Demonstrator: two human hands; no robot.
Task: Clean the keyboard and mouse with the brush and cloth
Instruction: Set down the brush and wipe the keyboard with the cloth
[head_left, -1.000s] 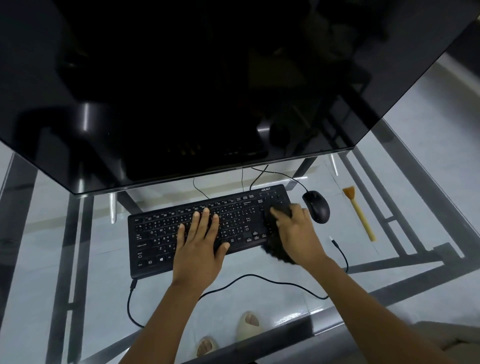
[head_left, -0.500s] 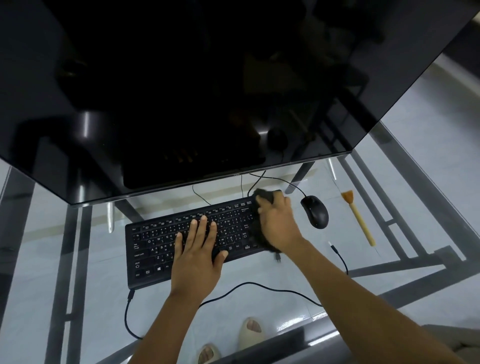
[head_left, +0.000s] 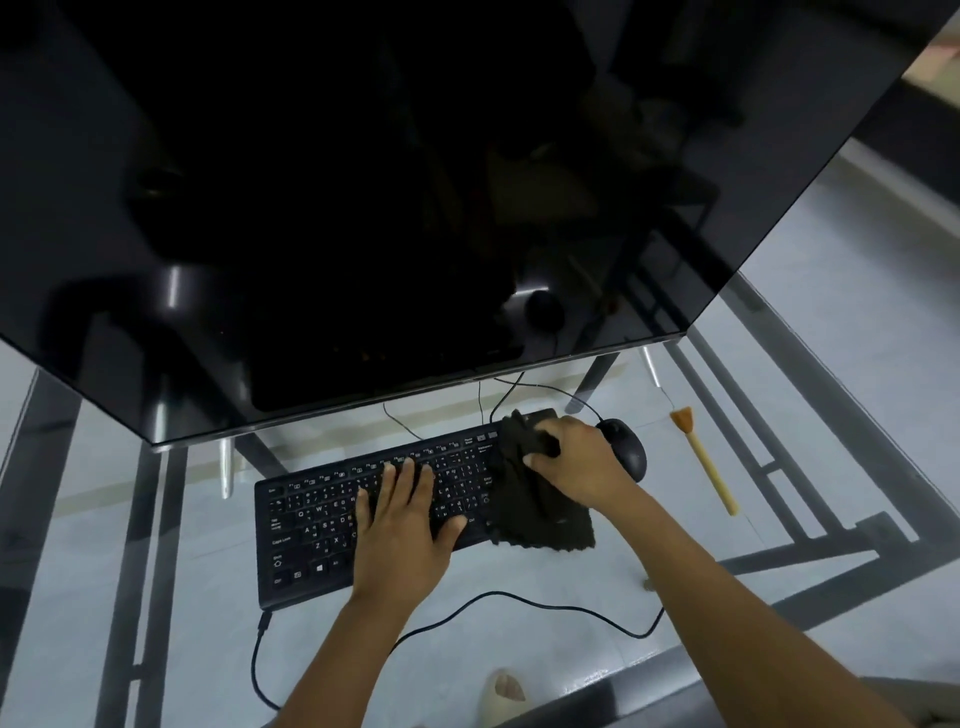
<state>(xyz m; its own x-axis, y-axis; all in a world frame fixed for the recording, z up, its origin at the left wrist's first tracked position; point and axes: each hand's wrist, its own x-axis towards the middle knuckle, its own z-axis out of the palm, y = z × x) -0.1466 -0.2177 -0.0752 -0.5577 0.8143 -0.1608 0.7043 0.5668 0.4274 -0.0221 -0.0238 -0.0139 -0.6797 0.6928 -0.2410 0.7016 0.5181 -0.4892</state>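
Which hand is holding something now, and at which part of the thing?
The right hand grips the dark cloth at its bunched upper end. The left hand lies flat on the keyboard, holding nothing.

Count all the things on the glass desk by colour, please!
Black: 3, the flat black keyboard, rounded black mouse, big black monitor
Dark brown: 1, the crumpled cloth
Yellow: 1, the wooden-handled brush
Total: 5

Head-worn view, steeply down onto glass desk (head_left: 779, 519)

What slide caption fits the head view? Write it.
Left hand steadies the black keyboard while right hand wipes it with a dark cloth.
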